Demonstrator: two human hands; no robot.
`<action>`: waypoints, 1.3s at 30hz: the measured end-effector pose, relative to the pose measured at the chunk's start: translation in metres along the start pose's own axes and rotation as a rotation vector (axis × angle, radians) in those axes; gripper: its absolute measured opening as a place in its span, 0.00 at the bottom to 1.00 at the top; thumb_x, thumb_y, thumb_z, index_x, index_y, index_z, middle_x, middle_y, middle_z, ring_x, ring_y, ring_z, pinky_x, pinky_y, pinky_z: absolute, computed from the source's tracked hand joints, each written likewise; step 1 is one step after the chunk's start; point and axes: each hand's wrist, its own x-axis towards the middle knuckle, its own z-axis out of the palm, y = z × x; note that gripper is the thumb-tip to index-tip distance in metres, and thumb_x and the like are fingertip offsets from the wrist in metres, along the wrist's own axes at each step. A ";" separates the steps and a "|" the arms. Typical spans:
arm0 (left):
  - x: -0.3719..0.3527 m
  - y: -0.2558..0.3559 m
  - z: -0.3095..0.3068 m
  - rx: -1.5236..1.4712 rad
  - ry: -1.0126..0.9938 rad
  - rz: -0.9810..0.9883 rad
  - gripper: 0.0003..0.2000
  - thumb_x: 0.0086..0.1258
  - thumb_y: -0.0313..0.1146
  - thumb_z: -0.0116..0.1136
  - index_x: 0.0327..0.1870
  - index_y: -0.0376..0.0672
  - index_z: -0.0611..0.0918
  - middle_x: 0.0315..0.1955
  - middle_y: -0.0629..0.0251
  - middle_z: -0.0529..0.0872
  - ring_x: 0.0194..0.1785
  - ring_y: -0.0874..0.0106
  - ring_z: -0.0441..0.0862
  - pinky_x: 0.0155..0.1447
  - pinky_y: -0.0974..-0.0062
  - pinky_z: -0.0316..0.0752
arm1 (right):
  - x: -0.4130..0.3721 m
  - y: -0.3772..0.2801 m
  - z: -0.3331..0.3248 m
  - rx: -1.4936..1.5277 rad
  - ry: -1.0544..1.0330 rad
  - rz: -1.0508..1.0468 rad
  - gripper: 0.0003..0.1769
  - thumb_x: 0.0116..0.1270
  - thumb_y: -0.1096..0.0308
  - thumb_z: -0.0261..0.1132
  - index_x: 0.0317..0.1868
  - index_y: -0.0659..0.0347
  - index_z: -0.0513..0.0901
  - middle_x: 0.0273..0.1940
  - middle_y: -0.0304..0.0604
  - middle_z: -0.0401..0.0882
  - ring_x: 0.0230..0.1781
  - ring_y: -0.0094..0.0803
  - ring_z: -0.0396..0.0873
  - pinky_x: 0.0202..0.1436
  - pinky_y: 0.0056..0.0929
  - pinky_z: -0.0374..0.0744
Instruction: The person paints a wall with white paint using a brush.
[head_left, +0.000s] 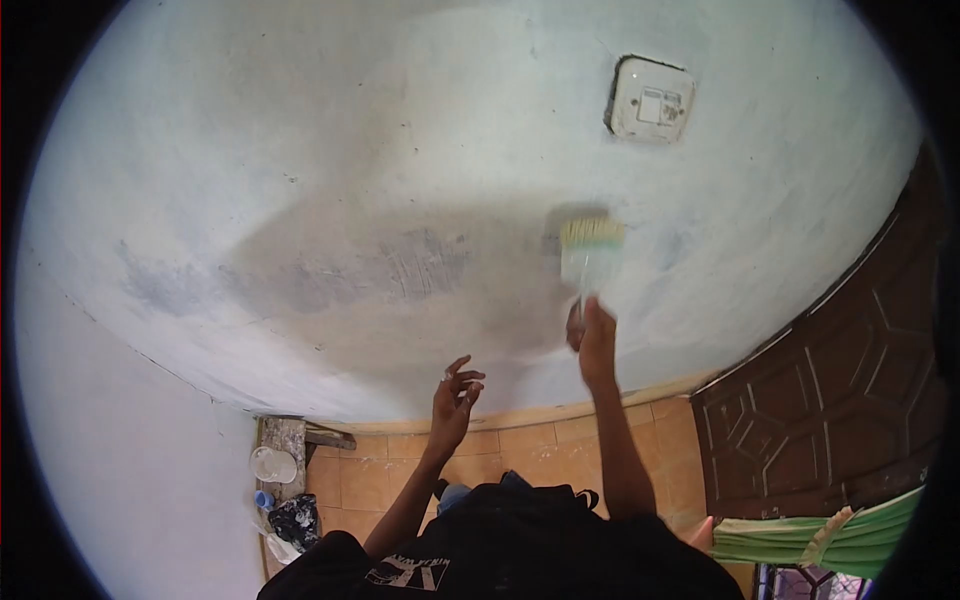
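Observation:
A wide paint brush (592, 250) with pale yellow bristles is held up by its handle in my right hand (594, 330), whose fingers wrap round it. The bristles overlap the whitish wall (480, 110) and blur slightly. Lower and to the left, my left hand (458, 396) is raised in front of the wall, fingers apart and bent, holding nothing. Grey scuffed patches (420, 262) mark the wall left of the brush. Above and right of the brush sits a white switch plate (652, 100).
At lower left stands a wooden bench (284, 440) with a white tub (273, 464), a blue cup (263, 499) and a black plastic bag (294, 522). A dark panelled door (810, 400) is on the right, above a green curtain (780, 540). Orange floor tiles (370, 480) lie below.

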 end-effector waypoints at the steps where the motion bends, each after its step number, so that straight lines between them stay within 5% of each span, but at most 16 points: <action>1: 0.002 0.006 -0.001 -0.006 0.000 0.002 0.23 0.74 0.32 0.55 0.68 0.41 0.67 0.50 0.60 0.80 0.51 0.72 0.78 0.56 0.73 0.74 | 0.010 -0.029 0.006 0.067 0.029 -0.086 0.27 0.78 0.46 0.46 0.22 0.52 0.62 0.16 0.25 0.55 0.13 0.15 0.51 0.15 0.19 0.51; 5: 0.006 0.003 -0.006 -0.012 -0.002 0.055 0.23 0.74 0.31 0.55 0.68 0.41 0.67 0.50 0.59 0.80 0.52 0.71 0.78 0.57 0.72 0.75 | 0.037 0.016 -0.004 0.008 -0.020 -0.217 0.27 0.79 0.47 0.46 0.22 0.52 0.62 0.16 0.26 0.56 0.14 0.15 0.53 0.17 0.19 0.53; 8: -0.001 -0.004 -0.003 -0.045 0.046 0.054 0.17 0.74 0.41 0.56 0.52 0.36 0.78 0.65 0.59 0.69 0.49 0.70 0.79 0.51 0.73 0.76 | -0.003 0.124 -0.013 -0.186 -0.001 -0.301 0.27 0.79 0.49 0.45 0.20 0.52 0.61 0.15 0.27 0.57 0.13 0.15 0.54 0.17 0.20 0.54; 9: -0.002 -0.007 -0.002 -0.048 0.037 0.051 0.17 0.73 0.41 0.56 0.53 0.36 0.77 0.65 0.59 0.69 0.49 0.71 0.79 0.51 0.73 0.76 | -0.032 0.117 -0.007 -0.058 0.007 0.005 0.27 0.80 0.50 0.45 0.20 0.53 0.62 0.15 0.28 0.58 0.12 0.16 0.54 0.17 0.20 0.54; 11: -0.002 -0.011 -0.005 -0.047 0.014 0.043 0.17 0.73 0.41 0.57 0.54 0.37 0.77 0.65 0.60 0.69 0.50 0.71 0.79 0.51 0.74 0.76 | -0.043 0.096 -0.001 -0.030 -0.011 0.015 0.28 0.79 0.49 0.45 0.20 0.53 0.62 0.15 0.29 0.58 0.12 0.16 0.54 0.16 0.20 0.54; 14: 0.008 0.005 -0.007 0.041 -0.046 -0.013 0.22 0.74 0.32 0.55 0.67 0.42 0.68 0.48 0.62 0.81 0.52 0.72 0.78 0.55 0.71 0.76 | -0.026 0.026 0.004 0.118 -0.052 -0.048 0.27 0.79 0.49 0.46 0.21 0.54 0.62 0.15 0.30 0.58 0.13 0.16 0.55 0.16 0.19 0.55; 17: 0.020 0.010 -0.003 -0.009 -0.072 -0.014 0.16 0.73 0.37 0.57 0.56 0.37 0.76 0.63 0.61 0.70 0.50 0.72 0.79 0.51 0.74 0.76 | 0.011 -0.040 0.002 0.276 -0.114 0.019 0.18 0.76 0.56 0.50 0.28 0.55 0.69 0.19 0.30 0.64 0.18 0.16 0.59 0.19 0.18 0.57; 24: 0.008 -0.001 0.009 -0.021 -0.062 -0.028 0.17 0.72 0.27 0.55 0.61 0.38 0.74 0.55 0.60 0.78 0.52 0.71 0.79 0.54 0.72 0.76 | -0.029 0.083 -0.017 0.121 -0.106 0.155 0.24 0.78 0.48 0.49 0.25 0.53 0.67 0.18 0.27 0.59 0.16 0.14 0.56 0.19 0.17 0.55; 25: 0.009 -0.004 0.003 0.014 -0.068 -0.023 0.17 0.72 0.27 0.55 0.61 0.38 0.74 0.55 0.61 0.77 0.52 0.71 0.79 0.54 0.72 0.76 | -0.044 0.066 -0.012 0.202 -0.098 0.238 0.27 0.76 0.44 0.48 0.23 0.51 0.63 0.15 0.27 0.55 0.10 0.15 0.50 0.13 0.19 0.50; 31: 0.015 0.007 -0.014 0.048 -0.042 -0.034 0.12 0.72 0.25 0.54 0.55 0.36 0.76 0.58 0.60 0.75 0.52 0.70 0.79 0.54 0.73 0.77 | 0.008 -0.033 -0.016 0.194 -0.081 0.119 0.24 0.79 0.51 0.47 0.25 0.55 0.68 0.16 0.26 0.58 0.14 0.14 0.53 0.17 0.20 0.52; 33: 0.018 0.009 -0.008 0.011 -0.016 -0.015 0.11 0.72 0.24 0.53 0.53 0.35 0.77 0.59 0.59 0.75 0.51 0.70 0.79 0.53 0.73 0.77 | 0.025 -0.023 -0.016 0.226 -0.109 0.066 0.25 0.79 0.51 0.46 0.25 0.55 0.68 0.16 0.26 0.58 0.14 0.14 0.53 0.17 0.20 0.53; 35: 0.019 -0.018 0.000 -0.040 -0.021 0.105 0.22 0.74 0.37 0.55 0.66 0.40 0.68 0.46 0.61 0.82 0.47 0.73 0.79 0.49 0.75 0.75 | 0.017 0.032 -0.013 0.029 -0.047 -0.096 0.26 0.79 0.48 0.43 0.23 0.52 0.63 0.15 0.27 0.56 0.12 0.15 0.52 0.16 0.19 0.53; 36: 0.015 -0.018 0.006 -0.026 -0.002 0.063 0.12 0.72 0.25 0.52 0.55 0.35 0.76 0.56 0.57 0.77 0.50 0.69 0.80 0.54 0.71 0.77 | 0.002 0.050 -0.010 0.153 -0.046 0.041 0.26 0.79 0.47 0.44 0.23 0.52 0.62 0.14 0.27 0.56 0.12 0.15 0.53 0.15 0.19 0.53; 39: -0.004 -0.002 0.019 -0.015 -0.045 -0.037 0.17 0.72 0.28 0.54 0.61 0.38 0.72 0.51 0.59 0.80 0.50 0.70 0.80 0.55 0.72 0.76 | -0.042 0.064 -0.009 0.207 -0.091 0.248 0.25 0.78 0.49 0.46 0.23 0.52 0.63 0.14 0.27 0.56 0.11 0.15 0.52 0.14 0.19 0.52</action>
